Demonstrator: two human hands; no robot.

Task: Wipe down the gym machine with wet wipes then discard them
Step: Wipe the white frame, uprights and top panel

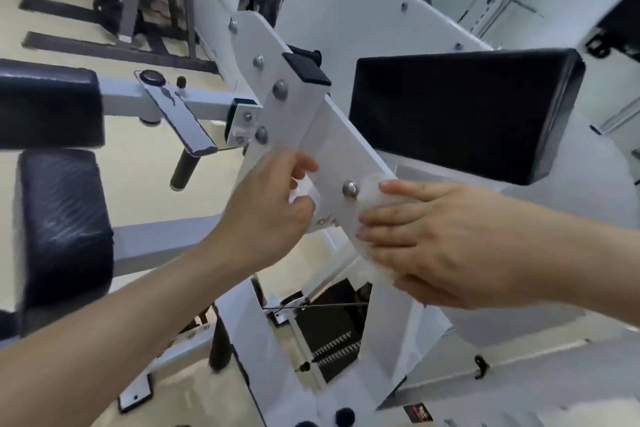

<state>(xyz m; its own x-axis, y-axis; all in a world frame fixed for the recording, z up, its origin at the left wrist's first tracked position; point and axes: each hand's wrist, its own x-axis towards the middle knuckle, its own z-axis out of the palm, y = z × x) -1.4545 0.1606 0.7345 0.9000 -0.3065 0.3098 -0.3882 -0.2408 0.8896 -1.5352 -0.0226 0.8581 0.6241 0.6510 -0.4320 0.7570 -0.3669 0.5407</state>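
A white gym machine fills the view, with a white metal arm plate (332,149) running diagonally and studded with round bolts. My right hand (426,239) lies flat with straight fingers on a white wet wipe (372,208), pressing it against the plate's lower end beside a bolt (350,189). My left hand (273,208) curls its fingers round the left edge of the same plate, and a bit of white (300,188), perhaps a second wipe, shows under its fingers.
A black rectangular pad (460,114) sits just above my right hand. Dark padded cushions (62,229) and a white bar with a black handle (183,170) stand at the left. The weight stack (332,340) and a cable lie below. Other machines stand behind.
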